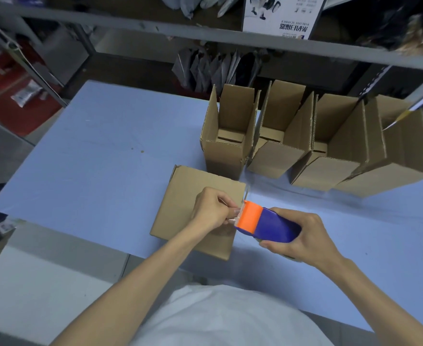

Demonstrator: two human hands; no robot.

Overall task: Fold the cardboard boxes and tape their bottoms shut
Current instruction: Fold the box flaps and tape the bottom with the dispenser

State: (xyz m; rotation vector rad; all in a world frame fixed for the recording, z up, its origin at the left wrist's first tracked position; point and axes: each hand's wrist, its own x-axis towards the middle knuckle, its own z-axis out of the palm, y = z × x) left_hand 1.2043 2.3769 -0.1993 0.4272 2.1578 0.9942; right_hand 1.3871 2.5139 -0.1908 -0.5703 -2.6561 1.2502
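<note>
- The cardboard box being worked on lies at the centre of the frame on the blue table, with a closed face turned up
- The left hand sits over the right half of that face, thumb and fingers pinching the loose tape end where it leaves the dispenser's mouth
- The right hand, lower right of centre, is wrapped round the blue body of the tape dispenser, whose orange nose points left at the left hand
- The dispenser's long axis runs right to left, rising slightly leftward, and its nose meets the box's right edge; nearly all the cardboard lies to the left of the nose
- So the left hand is on the box, the right hand just off its right side, and the strip probably has to be drawn leftward across the face
- The seam between the flaps cannot be made out under the hand
- Four open boxes stand in a row at upper right, close beside one another with flaps up, probably finished
- A metal shelf rack crosses the top of the frame
</note>
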